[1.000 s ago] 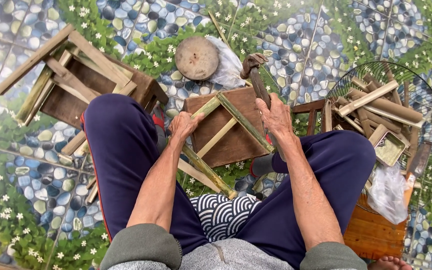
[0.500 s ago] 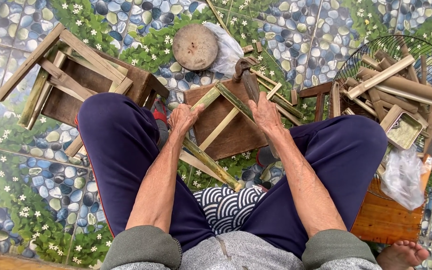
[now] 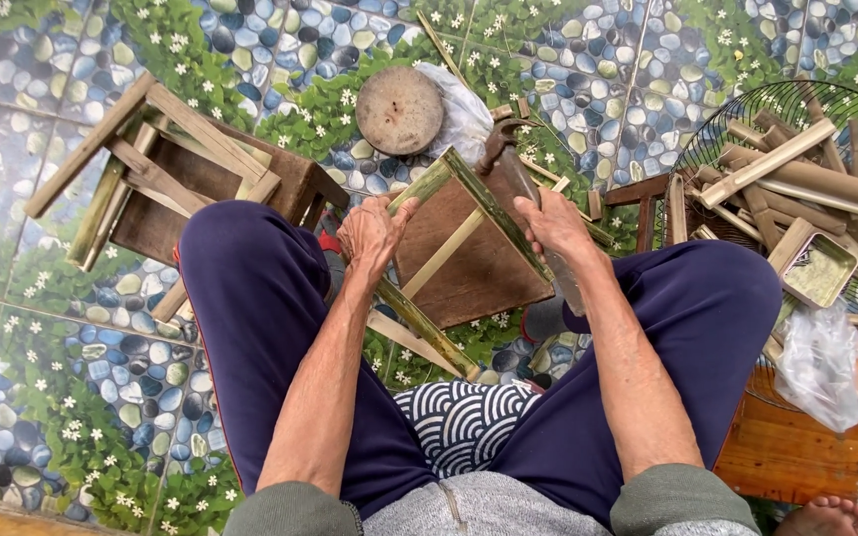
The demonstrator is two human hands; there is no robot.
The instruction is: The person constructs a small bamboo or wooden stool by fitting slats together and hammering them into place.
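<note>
A frame of green bamboo strips (image 3: 479,213) lies propped over a small brown wooden stool (image 3: 469,268) between the knees of a seated person in dark blue trousers. The left hand (image 3: 374,233) is closed around the frame's near-left corner, where a long green strip (image 3: 419,323) runs down toward the floor. The right hand (image 3: 553,223) is curled over the frame's right-hand strip, and beneath its fingers a dull metal blade (image 3: 558,273) slants down along the stool's edge; whether the hand grips the blade itself cannot be told. A pale cross strip (image 3: 444,253) spans the frame's middle, resting on the stool top.

Just beyond the stool, a round wooden block (image 3: 399,109) sits on the floor, touching a crumpled white plastic bag (image 3: 469,114). A dark, curved tool (image 3: 503,149) lies at the stool's far edge. To the left, a second stool (image 3: 201,179) lies tipped over, with bamboo strips leaning across it. To the right, a wire basket (image 3: 737,119) holds a heap of cut bamboo pieces (image 3: 806,184), and a shallow metal tin (image 3: 818,270) sits among them. Another clear plastic bag (image 3: 821,357) hangs over a low orange-brown wooden seat (image 3: 786,447) near the person's right thigh. A bare foot (image 3: 831,518) shows at the lower right corner. The floor (image 3: 42,377) is tiled in a pattern of pebbles, green leaves and small white flowers.
</note>
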